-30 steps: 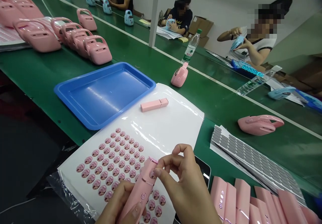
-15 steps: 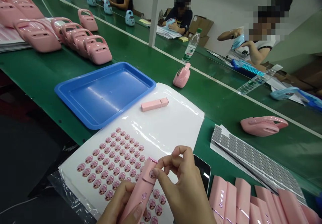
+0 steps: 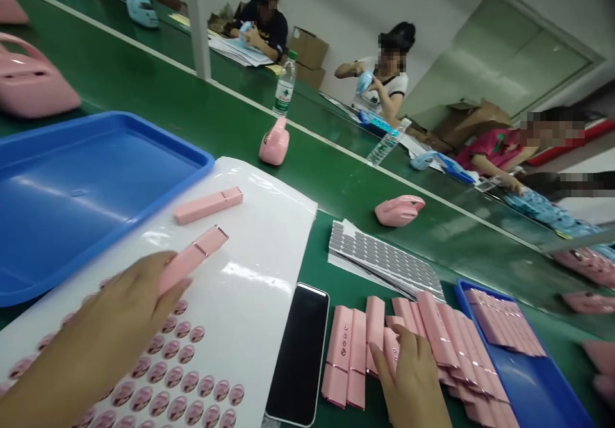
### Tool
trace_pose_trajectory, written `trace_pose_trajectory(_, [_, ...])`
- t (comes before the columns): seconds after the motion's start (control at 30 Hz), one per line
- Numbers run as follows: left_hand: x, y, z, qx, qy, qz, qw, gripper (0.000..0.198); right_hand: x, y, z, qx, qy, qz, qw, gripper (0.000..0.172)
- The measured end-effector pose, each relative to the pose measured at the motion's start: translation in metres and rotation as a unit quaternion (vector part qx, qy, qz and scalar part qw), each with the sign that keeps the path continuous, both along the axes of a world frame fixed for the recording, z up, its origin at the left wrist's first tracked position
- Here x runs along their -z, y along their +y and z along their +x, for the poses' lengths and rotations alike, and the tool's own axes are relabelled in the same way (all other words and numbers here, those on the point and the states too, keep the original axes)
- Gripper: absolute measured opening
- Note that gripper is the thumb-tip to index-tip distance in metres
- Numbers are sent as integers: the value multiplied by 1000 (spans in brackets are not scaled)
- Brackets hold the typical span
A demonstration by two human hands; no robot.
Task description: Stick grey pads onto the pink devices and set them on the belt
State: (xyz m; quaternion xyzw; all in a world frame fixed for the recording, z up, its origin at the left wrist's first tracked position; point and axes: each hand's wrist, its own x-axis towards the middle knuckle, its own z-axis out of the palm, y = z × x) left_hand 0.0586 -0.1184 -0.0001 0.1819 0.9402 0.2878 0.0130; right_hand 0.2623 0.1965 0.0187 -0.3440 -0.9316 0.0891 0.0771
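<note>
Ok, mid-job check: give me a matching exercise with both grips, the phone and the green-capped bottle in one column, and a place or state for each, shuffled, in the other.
Column one
1. Left grip
2. Phone
3. Right grip
4. Green-capped bottle

Column two
A. Standing upright
B. At the pile of pink sticks
C. Holding a pink stick over the white sticker sheet
D. Lying with its dark screen up

Right pairs: 1-C, 2-D, 3-B, 4-A
</note>
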Motion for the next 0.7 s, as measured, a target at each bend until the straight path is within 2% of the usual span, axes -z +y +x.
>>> trace_pose_trajectory(0.03, [-2, 10, -17, 59, 52, -75, 994, 41, 5, 4, 8, 28, -20, 0, 999, 37])
trace_pose_trajectory(0.1, [-12, 34, -43, 113, 150, -223, 957, 46, 14, 6, 17, 47, -51, -18, 997, 39])
trace_pose_trajectory(0.2, [-27, 65, -64, 101, 225, -332, 910, 57, 25, 7, 17, 27, -94, -44, 994, 40])
trace_pose_trajectory(0.3, [-29, 83, -76, 69, 244, -347, 903, 67, 26, 12, 12, 22, -134, -68, 988, 45])
trace_pose_trajectory(0.4, [-23, 87, -77, 54, 272, -319, 906, 66, 17, 13, 3, 33, -151, -91, 984, 47])
trace_pose_trajectory(0.5, [-16, 84, -58, 78, 308, -254, 914, 49, -1, 10, -6, 87, -130, -110, 982, 45])
trace_pose_trajectory(0.6, [-15, 82, -18, 177, 296, -130, 930, 36, -20, 5, -8, 158, -53, -111, 980, 38])
trace_pose_trajectory(0.67, [-18, 86, 13, 263, 249, -41, 931, 40, -32, -3, -7, 160, 28, -145, 976, 37])
trace_pose_trajectory(0.7, [-20, 90, 27, 297, 233, -9, 926, 47, -36, -9, -6, 145, 67, -186, 969, 40])
